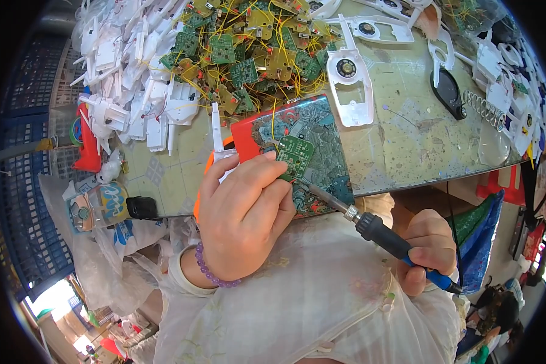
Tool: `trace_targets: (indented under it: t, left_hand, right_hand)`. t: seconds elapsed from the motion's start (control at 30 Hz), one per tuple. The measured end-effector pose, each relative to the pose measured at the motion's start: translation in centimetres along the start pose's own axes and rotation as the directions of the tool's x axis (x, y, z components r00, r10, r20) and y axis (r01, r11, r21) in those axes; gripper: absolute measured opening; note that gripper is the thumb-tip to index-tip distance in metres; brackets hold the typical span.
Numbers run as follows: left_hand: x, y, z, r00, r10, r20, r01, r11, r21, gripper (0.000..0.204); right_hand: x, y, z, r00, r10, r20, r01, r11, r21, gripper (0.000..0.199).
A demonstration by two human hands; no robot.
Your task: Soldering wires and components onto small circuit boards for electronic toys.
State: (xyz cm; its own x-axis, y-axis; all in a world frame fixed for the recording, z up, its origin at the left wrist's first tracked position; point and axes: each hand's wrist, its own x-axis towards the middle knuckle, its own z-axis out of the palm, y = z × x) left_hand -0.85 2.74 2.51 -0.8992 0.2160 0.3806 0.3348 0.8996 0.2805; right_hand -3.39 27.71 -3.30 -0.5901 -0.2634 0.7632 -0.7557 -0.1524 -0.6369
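Observation:
My left hand (242, 212), with a purple bead bracelet at the wrist, pinches the near-left edge of a small green circuit board (297, 153). A white plastic part with a thin stem (217, 130) pokes out beyond its fingers; how much of that part the hand holds is hidden. My right hand (429, 250) is closed round the blue and black handle of a soldering iron (382, 238). The iron points up and to the left, its tip at the board's near edge beside my left fingertips. Beneath the board lies a worn red and teal slab (330, 136).
White plastic parts (124, 79) are heaped far left, beside a pile of circuit boards with yellow wires (255, 51). A white housing with a round speaker (350, 82) lies right of centre. More white parts (497, 76) and a spring (485, 109) sit far right; a jar (97, 206) stands left.

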Motion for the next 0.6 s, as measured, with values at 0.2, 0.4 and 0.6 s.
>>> trace_targets:
  t: [0.2, 0.4, 0.6]
  left_hand:
    - [-0.09, -0.10, 0.04, 1.000, 0.002, -0.002, -0.002, 1.000, -0.001, 0.021]
    - [-0.13, -0.19, -0.01, 1.000, 0.002, 0.005, -0.002, 1.000, -0.004, 0.020]
    - [-0.24, -0.15, 0.09, 1.000, -0.006, 0.002, 0.006, 1.000, 0.001, 0.020]
  right_hand:
    - [-0.01, -0.09, 0.19, 1.000, 0.006, -0.014, -0.005, 1.000, 0.007, 0.023]
    - [0.18, -0.04, 0.40, 0.998, 0.023, -0.064, -0.019, 0.998, 0.054, 0.024]
    - [0.08, -0.16, 0.51, 0.997, 0.036, -0.068, -0.033, 0.999, 0.038, 0.023]
